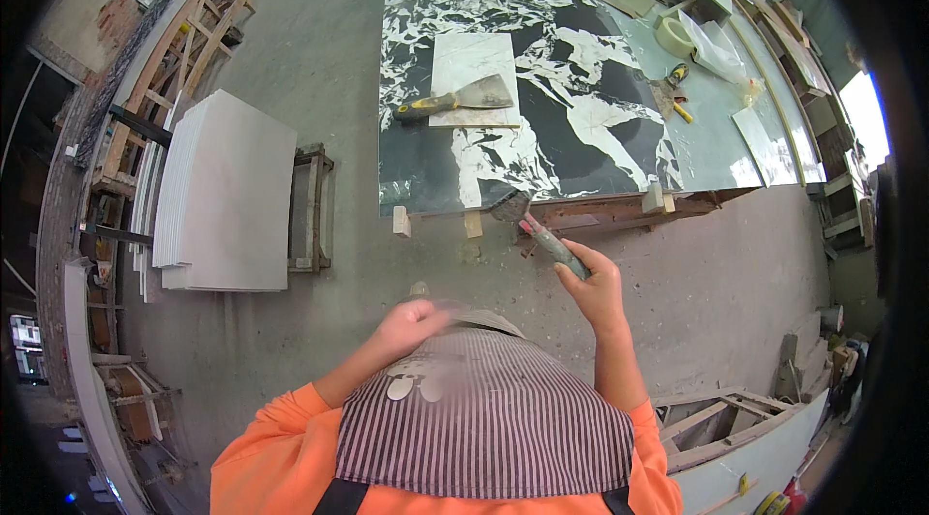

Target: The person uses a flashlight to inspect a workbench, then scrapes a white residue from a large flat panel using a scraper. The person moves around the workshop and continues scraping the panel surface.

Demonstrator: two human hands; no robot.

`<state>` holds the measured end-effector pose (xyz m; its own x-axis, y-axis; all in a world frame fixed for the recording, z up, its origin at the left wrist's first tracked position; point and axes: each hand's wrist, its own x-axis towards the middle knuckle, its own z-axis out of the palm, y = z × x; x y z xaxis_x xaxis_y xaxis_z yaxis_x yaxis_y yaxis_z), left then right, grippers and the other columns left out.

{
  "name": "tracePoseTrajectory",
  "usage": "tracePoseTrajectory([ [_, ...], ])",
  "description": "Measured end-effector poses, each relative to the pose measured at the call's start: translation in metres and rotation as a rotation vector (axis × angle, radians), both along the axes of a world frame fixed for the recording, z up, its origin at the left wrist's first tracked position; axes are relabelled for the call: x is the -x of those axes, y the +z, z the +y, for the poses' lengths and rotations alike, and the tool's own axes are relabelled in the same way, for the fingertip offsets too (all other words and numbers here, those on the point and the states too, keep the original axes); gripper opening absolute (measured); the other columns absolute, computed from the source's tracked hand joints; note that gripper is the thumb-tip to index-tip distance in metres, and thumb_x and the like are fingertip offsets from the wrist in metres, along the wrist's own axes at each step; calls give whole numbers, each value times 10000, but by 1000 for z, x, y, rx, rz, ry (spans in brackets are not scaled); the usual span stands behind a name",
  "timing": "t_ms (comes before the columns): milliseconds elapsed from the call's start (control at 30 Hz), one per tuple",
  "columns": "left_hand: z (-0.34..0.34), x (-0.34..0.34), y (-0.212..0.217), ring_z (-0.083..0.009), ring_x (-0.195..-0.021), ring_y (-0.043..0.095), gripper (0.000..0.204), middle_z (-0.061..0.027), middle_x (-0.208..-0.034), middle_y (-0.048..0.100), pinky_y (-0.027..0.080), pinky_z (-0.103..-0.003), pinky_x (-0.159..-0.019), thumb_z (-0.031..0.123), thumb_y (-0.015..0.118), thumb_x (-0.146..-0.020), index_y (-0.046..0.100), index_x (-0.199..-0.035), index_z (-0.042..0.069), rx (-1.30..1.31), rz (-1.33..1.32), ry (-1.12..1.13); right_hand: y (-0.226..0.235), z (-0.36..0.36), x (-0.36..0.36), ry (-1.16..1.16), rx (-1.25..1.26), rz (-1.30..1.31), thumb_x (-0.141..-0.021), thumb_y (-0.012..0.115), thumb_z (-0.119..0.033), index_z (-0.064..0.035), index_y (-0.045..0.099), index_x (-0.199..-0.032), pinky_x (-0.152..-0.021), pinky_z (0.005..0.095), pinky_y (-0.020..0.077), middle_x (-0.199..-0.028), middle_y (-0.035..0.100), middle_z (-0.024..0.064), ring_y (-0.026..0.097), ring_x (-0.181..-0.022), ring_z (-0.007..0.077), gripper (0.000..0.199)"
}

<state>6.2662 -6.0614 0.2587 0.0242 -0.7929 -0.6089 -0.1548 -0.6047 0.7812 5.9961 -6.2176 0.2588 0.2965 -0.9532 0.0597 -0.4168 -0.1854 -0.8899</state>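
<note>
My right hand (593, 285) is closed round the worn, grey-green handle of a scraper (558, 251). The scraper's dark, broad blade reaches to the near edge of a black-and-white marbled slab (416, 162); whether it touches the slab I cannot tell. In front of my striped apron (484, 408) is my left hand (411, 326), its fingers smeared by motion. On the slab lies a small white marbled tile (474, 55), and across it rests a putty knife (426, 106) with a black-and-yellow handle.
White panels (232, 196) lean in a stack at the left, beside a wooden stand (314, 210). Wooden blocks (402, 222) jut from under the slab's near edge. To its right are a tape roll (674, 38) and another putty knife (668, 89). A wooden frame (721, 428) stands at lower right.
</note>
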Motion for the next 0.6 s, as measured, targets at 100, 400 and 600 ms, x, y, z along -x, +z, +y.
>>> tracePoseTrajectory([
  [100, 2, -1, -3, -65, -697, 541, 333, -6, -743, 634, 448, -243, -634, 319, 623, -942, 636, -794, 21, 51, -37, -34, 1, 2, -8, 53, 22, 22, -739, 773, -95, -42, 689, -1125, -768, 326, 519, -968, 702, 143, 679, -853, 252, 399],
  [400, 8, 1, 6, -83, -709, 540, 373, -12, -748, 625, 456, -258, -649, 354, 634, -926, 660, -813, 0, 21, -30, 27, 7, 10, -18, 30, 96, 73, -745, 770, -127, -54, 688, -1126, -734, 348, 519, -931, 692, 140, 667, -817, 262, 397],
  [600, 5, 2, 16, -77, -710, 547, 343, -12, -762, 639, 452, -246, -651, 335, 629, -938, 649, -819, 14, 14, -71, -19, -2, 22, -39, 85, 107, 60, -754, 763, -121, -48, 677, -1137, -755, 332, 522, -956, 694, 139, 673, -846, 251, 399],
])
